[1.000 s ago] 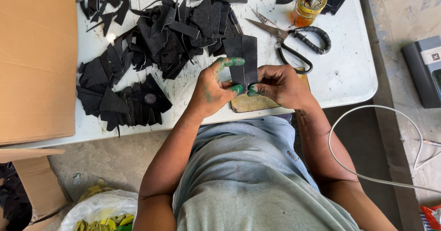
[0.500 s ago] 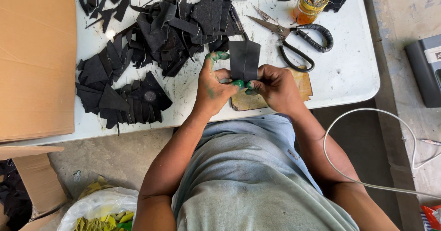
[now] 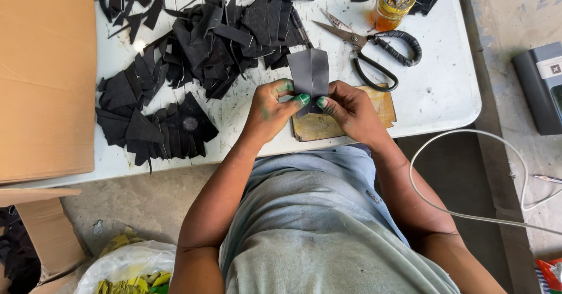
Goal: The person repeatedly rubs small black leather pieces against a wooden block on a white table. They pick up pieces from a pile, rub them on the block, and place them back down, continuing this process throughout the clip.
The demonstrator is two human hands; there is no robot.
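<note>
My left hand (image 3: 272,109) and my right hand (image 3: 350,109) both pinch the lower edge of a dark grey rectangular piece (image 3: 309,71), held upright above a worn tan board (image 3: 345,118) on the white table (image 3: 246,148). Green stain shows on my fingertips. The piece has a crease down its middle. A heap of black cut scraps (image 3: 205,42) lies just beyond and to the left of my left hand.
Large scissors (image 3: 374,48) with dark wrapped handles lie beyond my right hand, next to an amber jar (image 3: 391,1). A cardboard sheet (image 3: 44,77) covers the table's left side. A white cable (image 3: 468,171) loops at the right. A grey device (image 3: 541,86) sits on the floor.
The dark piece was turned and raised upright between both hands, and the hands shifted slightly towards me over the tan board.
</note>
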